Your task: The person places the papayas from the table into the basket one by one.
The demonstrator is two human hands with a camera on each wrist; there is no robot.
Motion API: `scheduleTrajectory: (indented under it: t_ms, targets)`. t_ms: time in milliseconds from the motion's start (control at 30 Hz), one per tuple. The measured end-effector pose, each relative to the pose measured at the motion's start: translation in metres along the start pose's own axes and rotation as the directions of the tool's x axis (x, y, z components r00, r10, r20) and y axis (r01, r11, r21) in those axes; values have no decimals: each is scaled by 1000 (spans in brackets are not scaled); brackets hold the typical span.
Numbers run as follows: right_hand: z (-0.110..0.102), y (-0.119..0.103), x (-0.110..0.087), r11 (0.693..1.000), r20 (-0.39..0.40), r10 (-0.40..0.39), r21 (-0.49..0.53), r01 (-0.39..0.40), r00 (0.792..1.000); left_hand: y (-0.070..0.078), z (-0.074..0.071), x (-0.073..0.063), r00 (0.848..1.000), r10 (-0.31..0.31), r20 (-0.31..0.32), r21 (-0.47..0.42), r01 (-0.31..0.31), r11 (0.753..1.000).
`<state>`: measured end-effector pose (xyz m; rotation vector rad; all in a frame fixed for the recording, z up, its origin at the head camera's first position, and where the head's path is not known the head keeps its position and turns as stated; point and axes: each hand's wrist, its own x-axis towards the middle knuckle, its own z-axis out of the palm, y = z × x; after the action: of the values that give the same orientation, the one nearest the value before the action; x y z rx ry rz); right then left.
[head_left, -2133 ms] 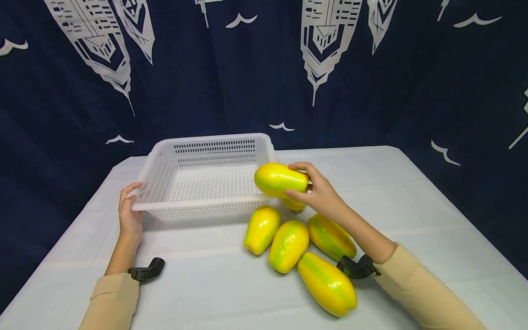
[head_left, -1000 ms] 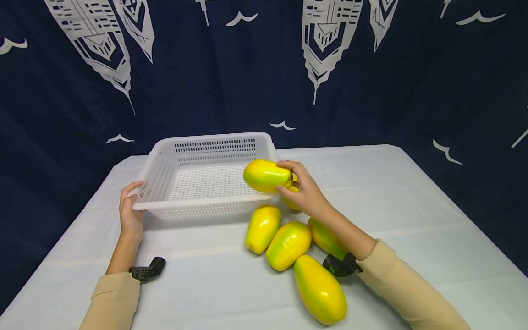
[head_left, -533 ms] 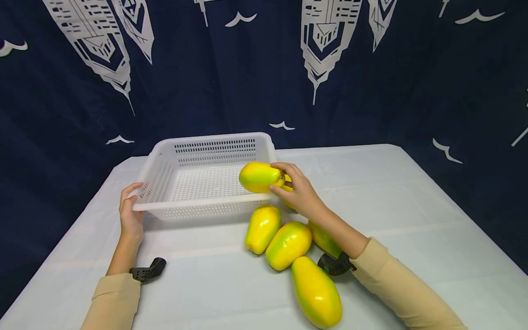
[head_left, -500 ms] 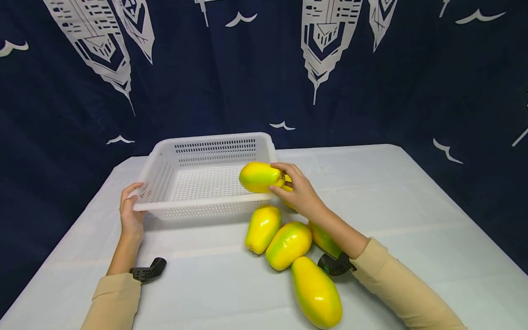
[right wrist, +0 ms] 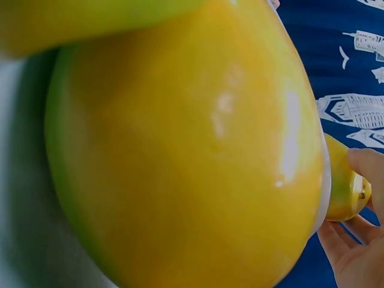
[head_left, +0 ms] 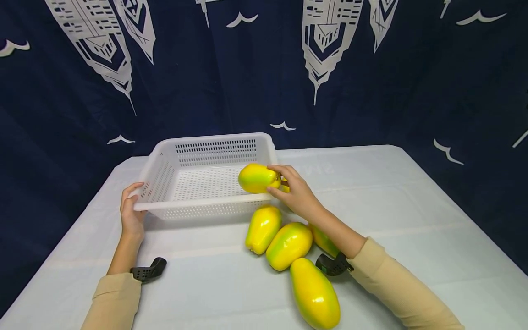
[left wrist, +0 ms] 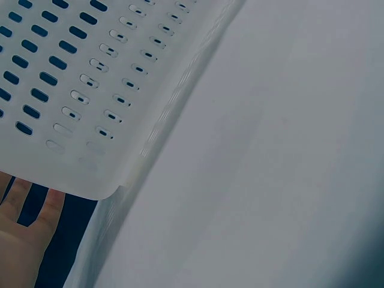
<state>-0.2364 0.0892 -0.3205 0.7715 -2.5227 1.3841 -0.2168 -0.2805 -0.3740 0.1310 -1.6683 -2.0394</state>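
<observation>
Smoothly rounded fruit [head_left: 255, 178] in hand [head_left: 298, 194]

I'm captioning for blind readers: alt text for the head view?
A person's right hand holds a yellow-green fruit at the right end of a white basket; the left hand grips its left rim. Similar fruits lie on the white table.

Navy fabric backdrop [head_left: 247, 82] hanging at the back, printed with upside-down white skyscrapers [head_left: 330, 18] and some curvy white squiggles [head_left: 240, 20]. Plain white tablecloth [head_left: 412, 206] in front of it, kinda got faint creases running across.
</observation>
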Motion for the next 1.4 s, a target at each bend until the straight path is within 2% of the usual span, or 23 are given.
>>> scheduleTrajectory:
  t_ms: [333,700,1100,1400]
  targets:
    - [-7,-1,-4,994,0,106,-9,-106,994,0,0,0,1000,6,-3,11,-6,1000]
    - [-20,-2,-12,990,-21,143,24,-143,990,1,-2,0,1000,-2,5,14,2,1000]
    - [-41,0,-24,990,-34,135,46,-133,990,4,1,0,1000,-17,1,5,17,1000]
    - [-47,3,-34,992,-33,126,26,-125,992,3,-1,0,1000,-23,6,18,23,1000]
